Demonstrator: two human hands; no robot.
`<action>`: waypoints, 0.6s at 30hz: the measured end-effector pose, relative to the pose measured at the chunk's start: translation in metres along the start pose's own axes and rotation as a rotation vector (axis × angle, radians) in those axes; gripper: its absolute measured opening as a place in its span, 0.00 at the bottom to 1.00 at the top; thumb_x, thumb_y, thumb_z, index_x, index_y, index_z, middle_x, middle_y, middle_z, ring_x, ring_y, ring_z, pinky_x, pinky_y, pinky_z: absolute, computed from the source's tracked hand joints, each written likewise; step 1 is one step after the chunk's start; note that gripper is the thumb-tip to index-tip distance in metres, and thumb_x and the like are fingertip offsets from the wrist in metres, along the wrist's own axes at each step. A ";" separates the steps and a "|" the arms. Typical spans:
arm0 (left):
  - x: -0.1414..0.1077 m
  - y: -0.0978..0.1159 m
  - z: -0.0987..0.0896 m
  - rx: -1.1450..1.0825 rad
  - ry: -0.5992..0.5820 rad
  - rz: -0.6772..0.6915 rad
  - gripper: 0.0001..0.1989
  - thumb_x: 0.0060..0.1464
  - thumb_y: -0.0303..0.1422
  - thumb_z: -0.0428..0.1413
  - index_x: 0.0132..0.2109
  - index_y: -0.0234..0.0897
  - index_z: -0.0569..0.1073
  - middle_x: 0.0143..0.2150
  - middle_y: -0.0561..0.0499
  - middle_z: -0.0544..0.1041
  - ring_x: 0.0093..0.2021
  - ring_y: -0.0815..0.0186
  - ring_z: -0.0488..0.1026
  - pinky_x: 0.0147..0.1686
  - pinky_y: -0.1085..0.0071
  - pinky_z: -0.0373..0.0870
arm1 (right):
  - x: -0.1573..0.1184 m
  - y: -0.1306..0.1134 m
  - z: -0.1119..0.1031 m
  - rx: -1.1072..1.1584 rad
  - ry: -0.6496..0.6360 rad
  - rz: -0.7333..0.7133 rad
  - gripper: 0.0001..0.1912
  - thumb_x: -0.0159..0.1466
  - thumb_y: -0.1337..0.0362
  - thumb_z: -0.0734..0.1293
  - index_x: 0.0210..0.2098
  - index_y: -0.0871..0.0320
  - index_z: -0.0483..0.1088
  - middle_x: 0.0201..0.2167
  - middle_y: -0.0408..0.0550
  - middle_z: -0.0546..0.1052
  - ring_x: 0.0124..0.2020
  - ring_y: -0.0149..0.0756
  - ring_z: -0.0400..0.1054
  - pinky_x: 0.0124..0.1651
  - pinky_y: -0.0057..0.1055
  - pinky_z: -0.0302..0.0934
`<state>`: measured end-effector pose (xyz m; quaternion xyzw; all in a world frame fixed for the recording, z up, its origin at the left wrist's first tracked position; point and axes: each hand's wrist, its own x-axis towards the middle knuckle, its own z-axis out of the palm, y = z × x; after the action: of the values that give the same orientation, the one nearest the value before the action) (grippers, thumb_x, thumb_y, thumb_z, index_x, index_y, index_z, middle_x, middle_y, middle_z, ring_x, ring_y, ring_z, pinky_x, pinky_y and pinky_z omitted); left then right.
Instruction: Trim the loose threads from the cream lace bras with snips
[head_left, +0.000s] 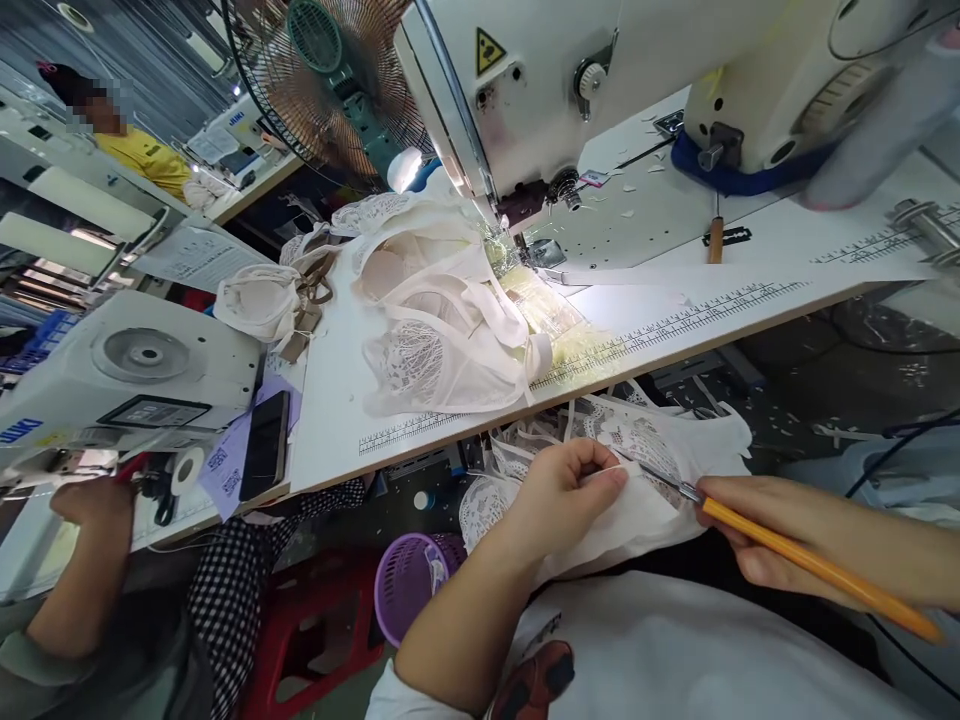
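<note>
Two "JUKI" machines (142, 365) flank the left side.

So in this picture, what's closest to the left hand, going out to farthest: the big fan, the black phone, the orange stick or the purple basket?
1. Orange stick: in the right hand.
2. Purple basket: low, to the left.
3. Black phone: farther left.
4. Big fan: up at the top left.
</note>
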<state>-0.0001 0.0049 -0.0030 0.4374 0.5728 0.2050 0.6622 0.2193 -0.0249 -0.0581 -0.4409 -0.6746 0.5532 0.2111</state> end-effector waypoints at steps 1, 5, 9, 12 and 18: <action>0.000 0.001 0.000 0.012 0.012 0.002 0.11 0.47 0.38 0.57 0.28 0.35 0.66 0.19 0.59 0.60 0.18 0.77 0.53 0.18 0.77 0.48 | -0.003 0.003 -0.003 -0.020 -0.062 -0.012 0.30 0.57 0.32 0.53 0.23 0.53 0.58 0.20 0.42 0.62 0.20 0.33 0.53 0.23 0.32 0.47; 0.000 0.004 0.002 0.102 0.073 0.020 0.08 0.49 0.34 0.55 0.27 0.35 0.67 0.19 0.57 0.62 0.19 0.76 0.54 0.20 0.76 0.50 | -0.006 0.014 -0.014 -0.154 -0.267 -0.029 0.30 0.61 0.34 0.49 0.29 0.54 0.60 0.24 0.43 0.64 0.23 0.35 0.56 0.26 0.33 0.47; -0.001 0.006 0.004 0.192 0.150 0.035 0.07 0.48 0.33 0.54 0.26 0.35 0.67 0.20 0.57 0.63 0.20 0.74 0.56 0.22 0.75 0.52 | -0.002 0.019 -0.018 -0.261 -0.291 0.012 0.28 0.61 0.34 0.51 0.28 0.54 0.59 0.24 0.43 0.65 0.24 0.35 0.56 0.27 0.32 0.45; -0.002 0.005 0.004 0.212 0.182 0.053 0.07 0.48 0.33 0.54 0.25 0.35 0.68 0.20 0.56 0.63 0.21 0.74 0.56 0.22 0.75 0.53 | 0.000 0.018 -0.020 -0.280 -0.337 0.048 0.26 0.60 0.37 0.55 0.26 0.54 0.58 0.23 0.42 0.65 0.23 0.34 0.55 0.26 0.32 0.44; 0.000 0.004 0.004 0.166 0.156 0.029 0.08 0.47 0.35 0.55 0.25 0.35 0.68 0.19 0.56 0.63 0.20 0.74 0.56 0.20 0.76 0.51 | -0.001 0.015 -0.021 -0.291 -0.248 0.016 0.27 0.59 0.35 0.54 0.25 0.54 0.57 0.22 0.42 0.64 0.22 0.34 0.53 0.26 0.32 0.43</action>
<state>0.0043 0.0055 0.0003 0.4817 0.6311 0.1997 0.5742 0.2418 -0.0140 -0.0658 -0.4004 -0.7647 0.5018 0.0559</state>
